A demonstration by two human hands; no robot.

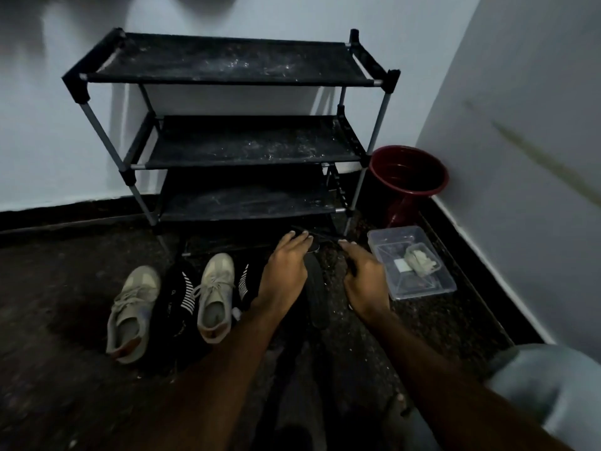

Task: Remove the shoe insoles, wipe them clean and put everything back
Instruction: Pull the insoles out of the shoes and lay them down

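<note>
On the dark floor in front of the rack lies a black shoe, hard to make out in the dim light. My left hand lies over its left side, fingers stretched to its far end. My right hand grips its right side with curled fingers. Whether an insole is in it cannot be told. To the left stand two beige sneakers, laces up. Two black shoes with white stripes sit among them.
A black three-shelf shoe rack stands against the back wall, its shelves dusty. A dark red bucket sits in the corner to its right. A clear plastic box holding a pale cloth lies near my right hand. My grey-clad knee is at bottom right.
</note>
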